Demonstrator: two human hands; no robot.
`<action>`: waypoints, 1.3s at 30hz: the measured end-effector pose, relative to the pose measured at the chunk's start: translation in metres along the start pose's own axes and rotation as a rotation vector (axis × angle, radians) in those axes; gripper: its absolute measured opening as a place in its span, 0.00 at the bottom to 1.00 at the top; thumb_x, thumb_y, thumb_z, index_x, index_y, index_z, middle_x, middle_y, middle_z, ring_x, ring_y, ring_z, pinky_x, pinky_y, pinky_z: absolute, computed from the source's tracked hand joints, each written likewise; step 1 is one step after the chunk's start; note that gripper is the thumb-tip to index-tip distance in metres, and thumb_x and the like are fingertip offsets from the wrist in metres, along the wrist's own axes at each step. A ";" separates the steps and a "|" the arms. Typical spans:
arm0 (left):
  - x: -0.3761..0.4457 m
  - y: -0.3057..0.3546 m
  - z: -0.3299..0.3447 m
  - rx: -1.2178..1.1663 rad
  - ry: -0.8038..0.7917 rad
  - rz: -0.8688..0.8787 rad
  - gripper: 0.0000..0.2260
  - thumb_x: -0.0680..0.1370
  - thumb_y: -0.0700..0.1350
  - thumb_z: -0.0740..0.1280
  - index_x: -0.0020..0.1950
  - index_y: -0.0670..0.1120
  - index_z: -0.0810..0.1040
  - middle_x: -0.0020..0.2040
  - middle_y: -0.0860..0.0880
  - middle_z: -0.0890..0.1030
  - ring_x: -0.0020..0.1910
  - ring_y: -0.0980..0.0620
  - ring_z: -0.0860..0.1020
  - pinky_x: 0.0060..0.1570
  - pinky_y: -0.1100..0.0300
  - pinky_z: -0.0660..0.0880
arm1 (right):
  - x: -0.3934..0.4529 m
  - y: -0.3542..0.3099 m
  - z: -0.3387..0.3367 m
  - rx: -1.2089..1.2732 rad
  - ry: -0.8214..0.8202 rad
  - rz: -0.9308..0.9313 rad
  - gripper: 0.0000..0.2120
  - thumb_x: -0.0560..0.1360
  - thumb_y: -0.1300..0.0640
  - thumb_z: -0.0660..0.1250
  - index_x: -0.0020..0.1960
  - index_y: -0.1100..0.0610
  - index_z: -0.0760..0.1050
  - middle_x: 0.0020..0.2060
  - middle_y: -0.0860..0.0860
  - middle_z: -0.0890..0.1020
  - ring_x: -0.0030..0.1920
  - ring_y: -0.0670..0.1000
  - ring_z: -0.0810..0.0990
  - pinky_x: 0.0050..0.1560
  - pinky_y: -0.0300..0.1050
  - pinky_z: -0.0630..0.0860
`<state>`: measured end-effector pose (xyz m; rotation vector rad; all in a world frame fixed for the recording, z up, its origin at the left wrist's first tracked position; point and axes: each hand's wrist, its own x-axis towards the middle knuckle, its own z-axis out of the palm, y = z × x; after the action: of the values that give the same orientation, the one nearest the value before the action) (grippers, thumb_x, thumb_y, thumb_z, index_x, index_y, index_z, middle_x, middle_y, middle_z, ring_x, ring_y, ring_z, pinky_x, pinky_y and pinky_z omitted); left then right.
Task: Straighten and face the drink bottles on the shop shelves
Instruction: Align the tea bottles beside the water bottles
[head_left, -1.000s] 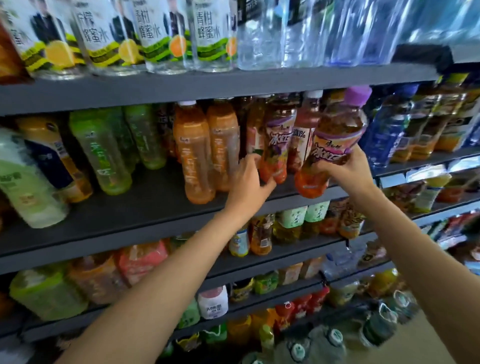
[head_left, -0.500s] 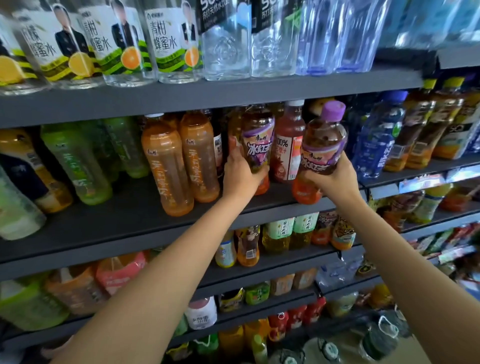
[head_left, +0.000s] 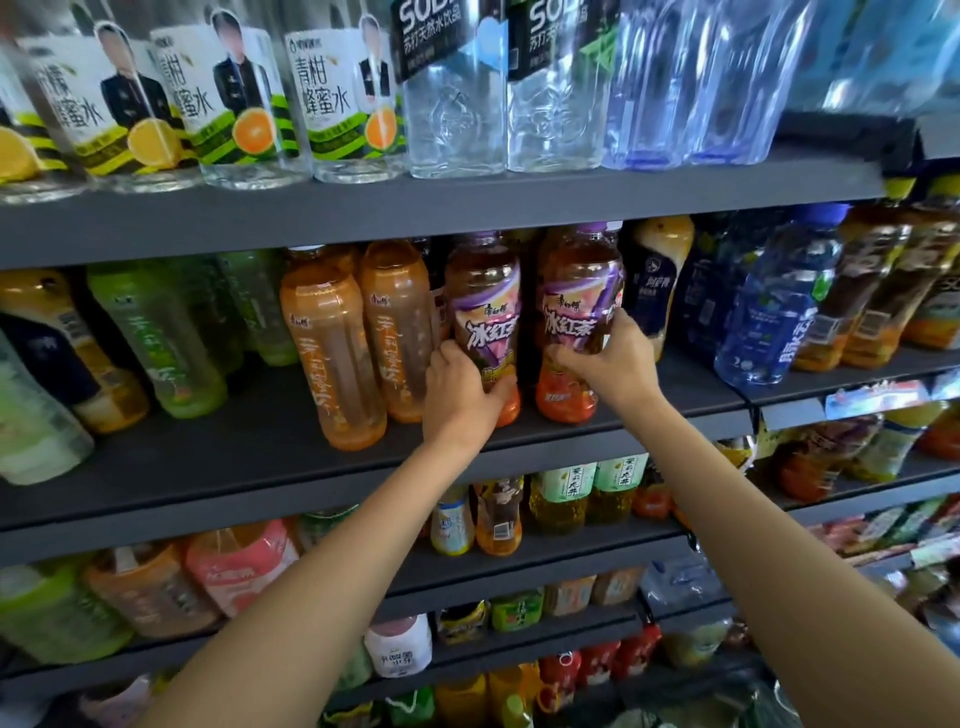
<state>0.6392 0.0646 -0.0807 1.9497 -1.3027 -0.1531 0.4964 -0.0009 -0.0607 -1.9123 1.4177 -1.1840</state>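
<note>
The left hand (head_left: 457, 392) has its fingers curled round the lower part of the left iced tea bottle (head_left: 483, 317), thumb on the near side by the orange base, so it grips the bottle. The right hand (head_left: 605, 364) wraps its fingers round the purple label of the right iced tea bottle (head_left: 576, 306), the fingertips (head_left: 618, 319) showing on the bottle's right edge. Both bottles stand upright, just beside each other on the dark middle shelf (head_left: 260, 452), labels facing outward. To their left stand two orange drink bottles (head_left: 358, 343), the nearer one touching the left hand's bottle. Further right sits a blue water bottle (head_left: 774, 312). Clear water bottles (head_left: 457, 104) line the shelf above.
</note>
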 end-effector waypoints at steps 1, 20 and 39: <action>-0.002 -0.004 -0.004 0.017 0.008 -0.004 0.31 0.74 0.51 0.70 0.68 0.37 0.61 0.66 0.40 0.69 0.66 0.42 0.67 0.62 0.52 0.67 | -0.001 -0.003 0.005 -0.016 0.023 0.006 0.29 0.67 0.52 0.75 0.61 0.63 0.69 0.56 0.58 0.76 0.56 0.56 0.76 0.50 0.47 0.73; -0.027 -0.030 -0.057 0.036 -0.094 0.058 0.28 0.70 0.55 0.73 0.66 0.46 0.69 0.63 0.47 0.76 0.61 0.44 0.74 0.55 0.54 0.71 | -0.012 -0.017 0.015 -0.026 -0.126 -0.094 0.26 0.67 0.53 0.76 0.57 0.63 0.70 0.51 0.56 0.80 0.52 0.55 0.78 0.46 0.45 0.74; -0.035 -0.035 -0.066 0.266 0.096 -0.012 0.32 0.68 0.62 0.71 0.61 0.42 0.66 0.58 0.44 0.75 0.55 0.42 0.77 0.47 0.51 0.72 | 0.003 -0.022 0.028 0.377 -0.169 0.085 0.16 0.77 0.60 0.64 0.63 0.65 0.72 0.39 0.47 0.77 0.26 0.41 0.75 0.28 0.36 0.78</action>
<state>0.6813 0.1346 -0.0682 2.1587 -1.3010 0.1126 0.5321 0.0007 -0.0564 -1.6311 1.0867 -1.1278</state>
